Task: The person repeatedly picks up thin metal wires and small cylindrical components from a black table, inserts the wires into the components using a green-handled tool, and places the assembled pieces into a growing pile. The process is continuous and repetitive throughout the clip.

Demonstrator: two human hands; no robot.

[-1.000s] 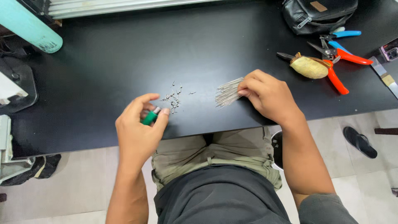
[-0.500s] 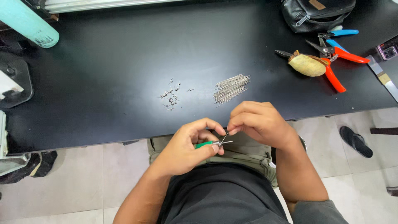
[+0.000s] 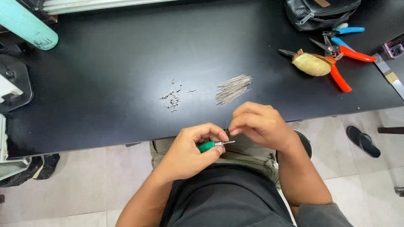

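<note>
Closest to me, over my lap and just off the table's near edge, my left hand (image 3: 189, 151) is curled tight around a small green-handled tool with a thin metal tip (image 3: 212, 145), the tip pointing right. My right hand (image 3: 259, 124) sits just beside it, fingertips pinched narrow at that tip; whether they hold one of the pins I cannot tell. Beyond my hands, on the black table (image 3: 105, 71), lies a bundle of thin silver metal pins (image 3: 233, 89), and to its left a loose scatter of tiny silver metal bits (image 3: 172, 97). Farther right rest orange-handled pruning shears with a tan wrapped grip (image 3: 324, 63), blue-handled snips (image 3: 343, 31) behind them, and a black leather bag (image 3: 322, 12) at the far edge
</note>
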